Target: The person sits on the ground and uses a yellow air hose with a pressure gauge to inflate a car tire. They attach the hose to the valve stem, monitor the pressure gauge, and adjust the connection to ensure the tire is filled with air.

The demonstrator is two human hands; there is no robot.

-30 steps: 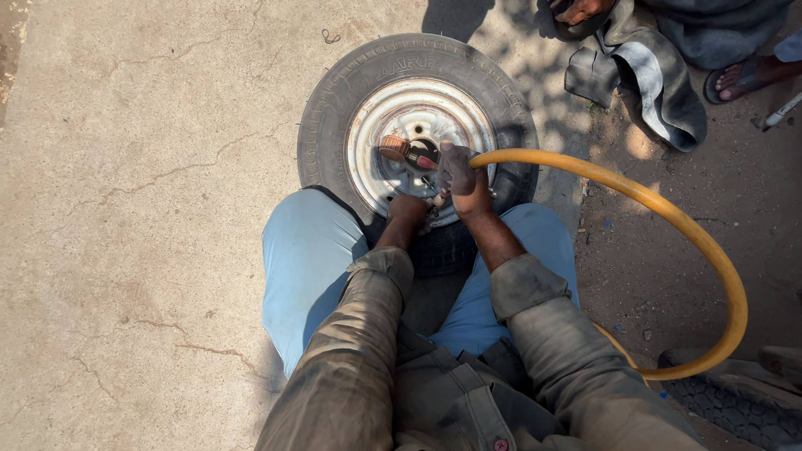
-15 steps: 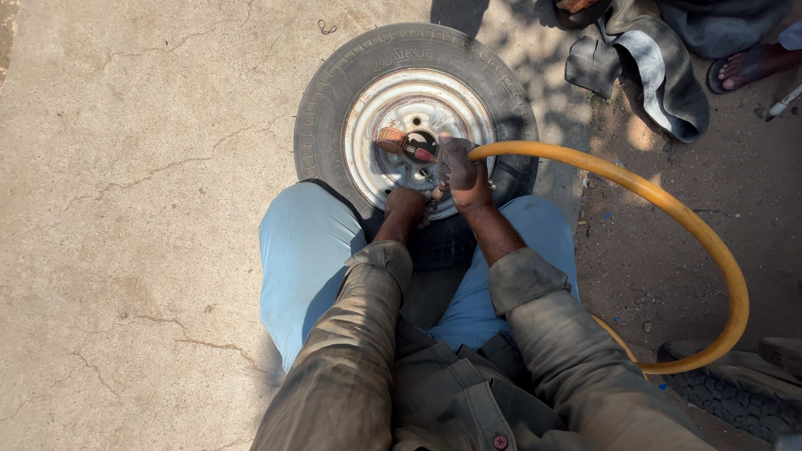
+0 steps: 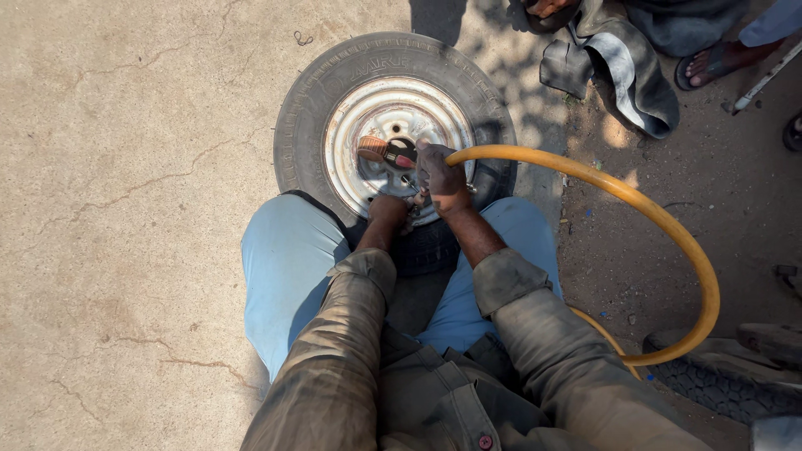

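Nearest, at six o'clock: two dusty brown sleeves [image 3: 351, 367] over pale blue trousers [image 3: 284, 267], knees spread either side of the wheel, seemingly to pin it steady on the ground.

Beyond the knees, toward twelve o'clock: the wheel [image 3: 393, 125] lying flat on the cracked concrete floor [image 3: 125, 209], worn tyre [image 3: 305, 117] around a rusty white rim [image 3: 376, 113], flat so the rim face looks up within easy reach.

Right hand [image 3: 441, 177] at about four o'clock on the rim, curled tightly around the end of a yellow hose [image 3: 660, 219]; fingers closed, grip firm, apparently pressing the fitting down at the rim. Left hand [image 3: 388, 209] at six o'clock on the rim, touching its lower edge just beside the right; mostly hidden, so open or shut cannot be told. A small orange and red fitting [image 3: 386, 152] near the hub, just above both hands.

Hose sweeping out to three o'clock in a wide loop, then back toward five o'clock.

Farthest, at one to two o'clock: a limp black inner tube [image 3: 622, 71] on the dirt, and a sandalled foot [image 3: 710, 60] of another person.
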